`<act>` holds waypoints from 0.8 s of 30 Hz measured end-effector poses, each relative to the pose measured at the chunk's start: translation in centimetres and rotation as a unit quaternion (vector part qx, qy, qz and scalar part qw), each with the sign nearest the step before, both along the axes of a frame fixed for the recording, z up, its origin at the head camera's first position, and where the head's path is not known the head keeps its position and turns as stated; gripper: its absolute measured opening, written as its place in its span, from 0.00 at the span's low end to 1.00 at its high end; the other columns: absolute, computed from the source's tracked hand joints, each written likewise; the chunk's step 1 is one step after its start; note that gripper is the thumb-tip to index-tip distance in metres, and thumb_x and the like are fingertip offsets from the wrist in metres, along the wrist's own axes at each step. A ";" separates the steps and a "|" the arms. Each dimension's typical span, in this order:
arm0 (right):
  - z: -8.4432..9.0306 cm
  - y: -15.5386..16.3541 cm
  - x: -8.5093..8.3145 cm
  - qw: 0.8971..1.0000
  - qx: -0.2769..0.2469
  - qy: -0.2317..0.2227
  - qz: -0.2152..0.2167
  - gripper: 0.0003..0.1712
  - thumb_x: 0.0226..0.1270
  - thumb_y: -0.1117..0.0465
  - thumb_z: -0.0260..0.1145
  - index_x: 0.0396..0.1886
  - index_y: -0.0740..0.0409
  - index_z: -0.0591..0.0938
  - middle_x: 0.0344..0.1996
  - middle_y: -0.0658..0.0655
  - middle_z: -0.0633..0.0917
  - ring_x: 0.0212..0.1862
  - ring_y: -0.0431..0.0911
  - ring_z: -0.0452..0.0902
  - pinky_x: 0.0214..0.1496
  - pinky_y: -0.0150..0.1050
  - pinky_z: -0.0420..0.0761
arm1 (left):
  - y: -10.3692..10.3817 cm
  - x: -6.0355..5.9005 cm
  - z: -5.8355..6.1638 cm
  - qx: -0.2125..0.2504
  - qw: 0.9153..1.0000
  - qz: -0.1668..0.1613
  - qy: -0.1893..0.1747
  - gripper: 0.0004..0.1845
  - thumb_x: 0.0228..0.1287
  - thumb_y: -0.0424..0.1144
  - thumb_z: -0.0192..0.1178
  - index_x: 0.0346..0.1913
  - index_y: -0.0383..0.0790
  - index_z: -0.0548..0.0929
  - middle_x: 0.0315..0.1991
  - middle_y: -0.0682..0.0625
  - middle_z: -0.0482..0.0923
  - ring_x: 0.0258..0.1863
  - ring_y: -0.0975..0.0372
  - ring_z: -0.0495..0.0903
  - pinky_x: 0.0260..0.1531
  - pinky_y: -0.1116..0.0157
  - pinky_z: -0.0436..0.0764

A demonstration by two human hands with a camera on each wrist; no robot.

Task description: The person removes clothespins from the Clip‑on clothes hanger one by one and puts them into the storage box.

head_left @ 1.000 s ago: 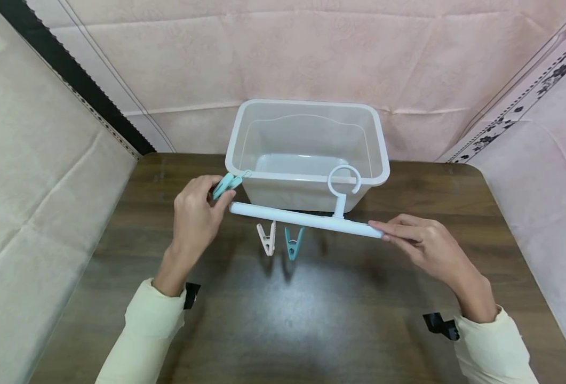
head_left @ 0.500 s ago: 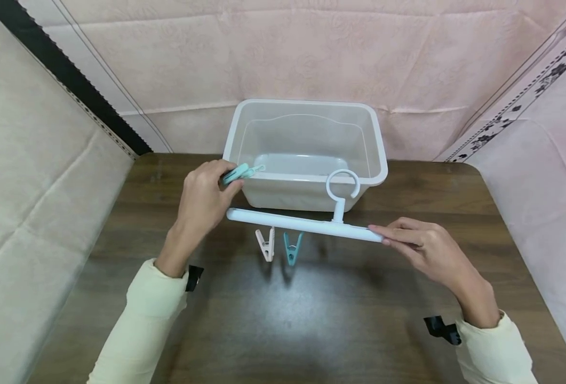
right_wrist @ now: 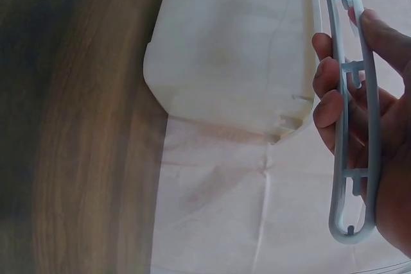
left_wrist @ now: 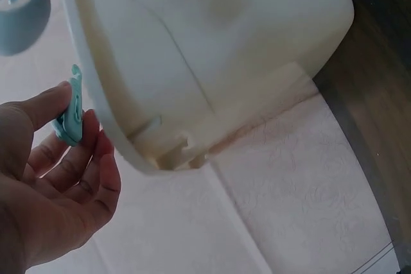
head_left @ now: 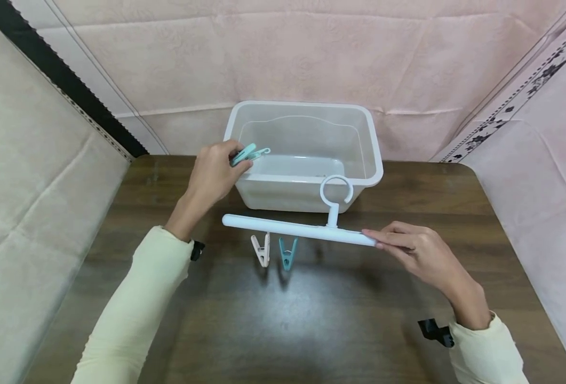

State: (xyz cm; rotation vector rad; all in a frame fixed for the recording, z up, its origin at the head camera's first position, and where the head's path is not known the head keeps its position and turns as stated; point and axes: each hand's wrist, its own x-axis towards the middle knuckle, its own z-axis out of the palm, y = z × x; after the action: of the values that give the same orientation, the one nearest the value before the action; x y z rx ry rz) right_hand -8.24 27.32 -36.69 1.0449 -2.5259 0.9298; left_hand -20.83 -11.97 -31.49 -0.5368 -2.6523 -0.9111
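My left hand (head_left: 215,166) pinches a mint-green clothespin (head_left: 244,154) with a small hook, between thumb and fingers, over the left front rim of a whitish plastic bin (head_left: 307,179). In the left wrist view the same clothespin (left_wrist: 70,113) is held near the bin's rim. My right hand (head_left: 419,250) grips the right end of a pale blue hanger (head_left: 297,228), whose hook points up in front of the bin. A white clothespin (head_left: 262,250) and a teal clothespin (head_left: 288,254) hang beneath the hanger's bar. Slots and small pegs on the hanger (right_wrist: 353,174) show in the right wrist view.
The bin stands at the back of a dark wooden table (head_left: 283,330), against a pink cloth backdrop (head_left: 302,58). Cloth also covers the left and right sides. Inside the bin, its pale bottom shows.
My left hand has carried the mint-green clothespin up and to the right, from beside the bin to over its rim. The hanger, with its clothespins, has lowered slightly in my right hand.
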 end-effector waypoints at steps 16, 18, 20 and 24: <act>-0.6 0.2 0.2 1.000 0.001 0.009 -0.004 0.24 0.60 0.68 0.74 0.56 0.50 0.87 0.39 0.40 0.85 0.28 0.32 0.72 0.29 0.26 0.70 | 1.8 -3.0 -0.7 -0.044 0.995 -0.001 -0.085 0.10 0.67 0.36 0.67 0.46 0.33 0.84 0.30 0.44 0.80 0.26 0.55 0.73 0.26 0.61 0.70; -0.7 0.1 0.2 1.000 0.003 0.010 -0.002 0.28 0.55 0.72 0.75 0.56 0.50 0.87 0.39 0.40 0.85 0.28 0.32 0.72 0.29 0.26 0.70 | 1.9 -3.3 -0.9 -0.046 0.995 0.000 -0.085 0.10 0.67 0.37 0.67 0.45 0.33 0.84 0.31 0.44 0.80 0.26 0.55 0.73 0.26 0.61 0.71; -0.7 0.1 0.3 1.000 0.005 0.010 -0.002 0.29 0.54 0.73 0.75 0.56 0.50 0.87 0.38 0.40 0.85 0.28 0.32 0.71 0.29 0.26 0.70 | 2.1 -3.4 -0.9 -0.045 0.995 -0.002 -0.084 0.09 0.67 0.37 0.67 0.44 0.33 0.84 0.30 0.45 0.80 0.26 0.56 0.73 0.26 0.61 0.71; -0.8 0.2 0.4 1.000 0.005 0.009 -0.008 0.28 0.54 0.73 0.75 0.56 0.50 0.87 0.39 0.40 0.85 0.28 0.32 0.71 0.29 0.26 0.69 | 2.4 -3.5 -1.1 -0.040 0.996 -0.007 -0.084 0.09 0.67 0.36 0.66 0.43 0.33 0.83 0.28 0.45 0.79 0.24 0.57 0.73 0.24 0.62 0.71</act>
State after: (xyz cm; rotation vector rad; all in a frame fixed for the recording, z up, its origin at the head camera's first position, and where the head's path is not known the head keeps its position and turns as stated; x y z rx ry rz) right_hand -7.85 27.53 -37.45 1.0293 -2.5231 0.9012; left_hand -24.29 -9.59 -32.55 -0.5187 -2.8493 -0.8932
